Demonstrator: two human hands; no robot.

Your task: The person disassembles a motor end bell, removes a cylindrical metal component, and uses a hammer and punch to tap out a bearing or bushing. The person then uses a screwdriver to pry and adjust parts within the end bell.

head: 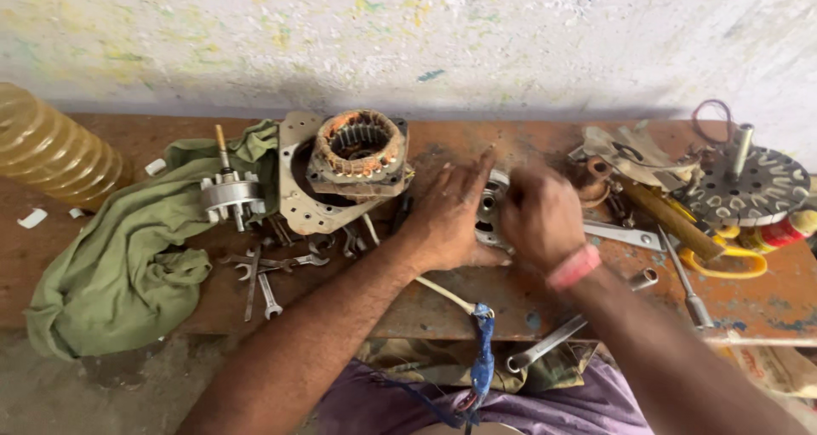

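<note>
Pressing down on a round grey metal motor housing (491, 207) at the middle of the counter (596, 303), your left hand (451, 218) lies flat beside and partly over it, fingers (478, 169) stretched straight toward the wall and not curled around anything. Your right hand (539, 216), with a pink band (573, 267) at the wrist, sits on the housing's other side with its fingers bent over the rim; whether they actually grip the part or something small against it, you cannot tell, since the hand is blurred. Just left of your left hand lies a copper-wound stator (359, 150) on a flat metal plate (299, 198), with several small spanners (268, 273) near it. Farther left, a rotor with a shaft (230, 192) rests on a green cloth (128, 256). To your right lie a wooden-handled tool (672, 218), a screwdriver (685, 286), yellow-handled scissors (732, 260) and a slotted round disc (757, 188).
</note>
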